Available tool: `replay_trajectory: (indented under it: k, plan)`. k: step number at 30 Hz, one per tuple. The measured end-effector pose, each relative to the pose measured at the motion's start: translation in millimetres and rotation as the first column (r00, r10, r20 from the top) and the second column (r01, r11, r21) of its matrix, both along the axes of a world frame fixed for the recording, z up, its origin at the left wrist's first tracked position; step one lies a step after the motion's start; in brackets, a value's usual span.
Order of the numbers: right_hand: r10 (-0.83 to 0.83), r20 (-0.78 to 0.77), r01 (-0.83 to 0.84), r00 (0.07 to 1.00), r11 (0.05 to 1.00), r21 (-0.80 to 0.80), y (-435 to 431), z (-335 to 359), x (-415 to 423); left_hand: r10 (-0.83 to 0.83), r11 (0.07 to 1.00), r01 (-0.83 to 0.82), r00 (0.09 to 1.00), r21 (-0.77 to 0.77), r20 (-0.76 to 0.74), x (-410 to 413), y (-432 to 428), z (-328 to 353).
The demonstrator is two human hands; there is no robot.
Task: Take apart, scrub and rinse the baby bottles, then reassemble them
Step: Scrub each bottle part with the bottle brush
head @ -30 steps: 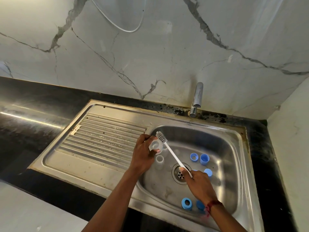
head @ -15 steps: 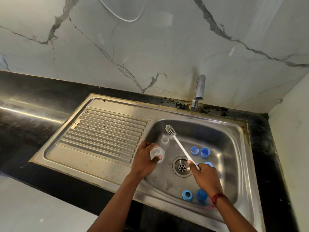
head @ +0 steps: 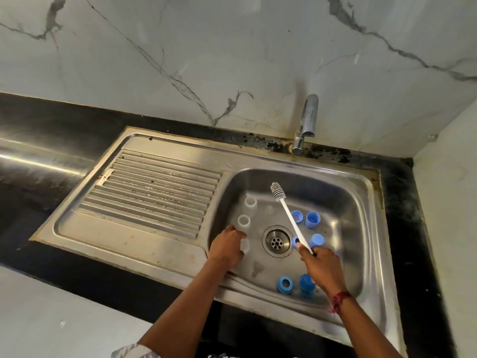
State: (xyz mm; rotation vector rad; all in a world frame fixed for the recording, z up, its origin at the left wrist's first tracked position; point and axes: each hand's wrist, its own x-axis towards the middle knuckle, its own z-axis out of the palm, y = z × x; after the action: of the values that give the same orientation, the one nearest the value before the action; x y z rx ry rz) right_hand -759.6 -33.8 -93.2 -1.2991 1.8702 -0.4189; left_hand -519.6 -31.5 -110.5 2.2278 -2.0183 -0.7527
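My left hand [head: 227,248] reaches down into the steel sink basin [head: 346,202] and grips a clear bottle body [head: 244,246] at the basin's left side. Two more clear bottle bodies [head: 244,221] [head: 250,202] stand upright just beyond it. My right hand [head: 320,267] holds the white handle of a bottle brush [head: 286,213], its bristle head pointing up and away. Several blue caps and rings lie right of the drain [head: 277,241]: a ring [head: 297,217], a cap [head: 312,219], another cap [head: 317,240]. A blue ring [head: 285,285] and a blue piece [head: 306,282] lie near the front wall.
A chrome tap [head: 305,122] stands behind the basin, with no water running. The ribbed draining board [head: 154,192] lies to the left. Black counter [head: 51,140] surrounds the sink and a marble wall [head: 232,47] rises behind.
My left hand lowered the clear bottle body from above the basin down to its floor at the left side. The brush swung away from the bottle, to the right.
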Motion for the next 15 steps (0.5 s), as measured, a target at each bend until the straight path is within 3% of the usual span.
replay_trajectory:
  k: [15]
  plan:
    - [-0.016,0.054,0.010,0.998,0.995,0.102,-25,-9,-1,0.036,0.993,-0.041,0.998,0.112,0.046,-7,-24,-39]
